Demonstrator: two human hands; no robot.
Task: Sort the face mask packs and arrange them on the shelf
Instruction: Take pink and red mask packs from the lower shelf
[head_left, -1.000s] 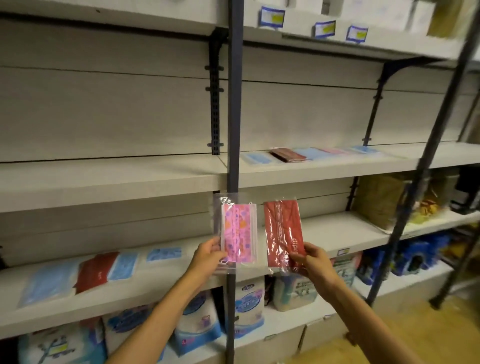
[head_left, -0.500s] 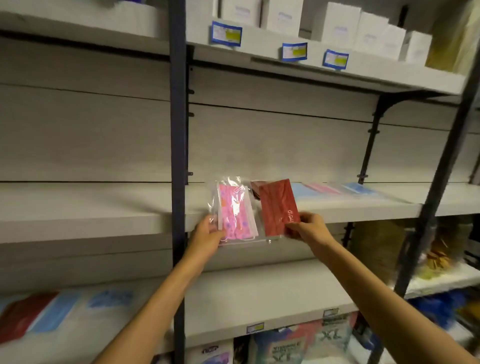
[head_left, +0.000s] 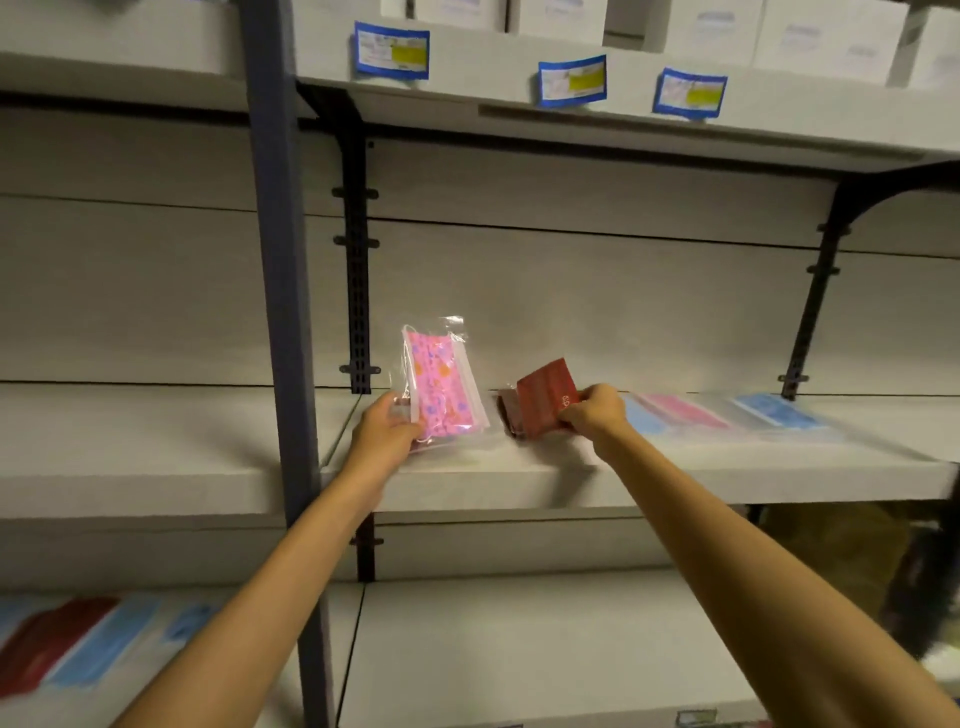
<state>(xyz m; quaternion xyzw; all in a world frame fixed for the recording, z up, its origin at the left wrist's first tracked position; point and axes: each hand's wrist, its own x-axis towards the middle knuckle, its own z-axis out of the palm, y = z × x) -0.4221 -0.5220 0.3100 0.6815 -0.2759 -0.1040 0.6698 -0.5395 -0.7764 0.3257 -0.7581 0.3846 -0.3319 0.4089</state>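
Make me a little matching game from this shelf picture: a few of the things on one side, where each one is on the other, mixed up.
Things:
1. pink patterned mask pack
2. red mask pack
3. blue price labels
4. plain blue mask pack

Places:
A. stuck on the front edge of the top shelf
B. held in the right hand
C. lying flat on the middle shelf, far right of the row
D. held in the left hand

Pairs: 1-D, 2-B, 3-A, 4-C

Two bare forearms and hands (head_left: 384, 428) (no sleeves, rings or watch showing) reach from below.
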